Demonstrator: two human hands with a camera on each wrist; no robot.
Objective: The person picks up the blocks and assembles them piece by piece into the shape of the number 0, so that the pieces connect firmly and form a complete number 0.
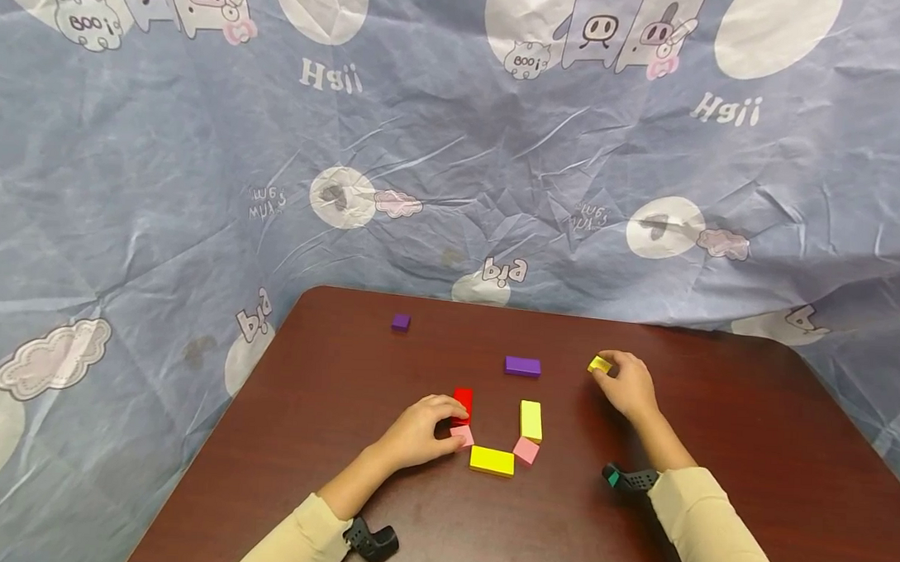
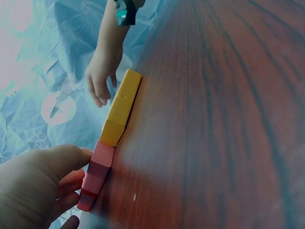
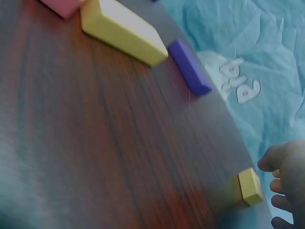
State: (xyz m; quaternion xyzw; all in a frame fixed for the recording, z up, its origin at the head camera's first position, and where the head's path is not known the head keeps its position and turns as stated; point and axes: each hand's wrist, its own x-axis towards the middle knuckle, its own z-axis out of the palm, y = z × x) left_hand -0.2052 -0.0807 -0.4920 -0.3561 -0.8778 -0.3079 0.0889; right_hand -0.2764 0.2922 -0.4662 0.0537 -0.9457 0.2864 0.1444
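Note:
My left hand [image 1: 420,433] is over the left side of a block group, its fingers by a red block [image 1: 463,397] and its thumb touching a pink block [image 1: 461,435]. In the left wrist view, the thumb [image 2: 78,155] meets the pink block [image 2: 99,164], and fingertips partly disappear behind the blocks. My right hand [image 1: 631,386] is at a small yellow block [image 1: 598,365], thumb and forefinger spread beside it. The right wrist view shows this yellow block [image 3: 250,187] on the table, just left of the thumb, with no clear grip.
A long yellow block [image 1: 492,461], a second pink block [image 1: 526,451] and a pale yellow block [image 1: 530,422] continue the U-shaped group. Behind stand a purple block [image 1: 522,366] and a small purple cube [image 1: 400,322]. A printed cloth [image 1: 455,149] hangs beyond the brown table [image 1: 327,392].

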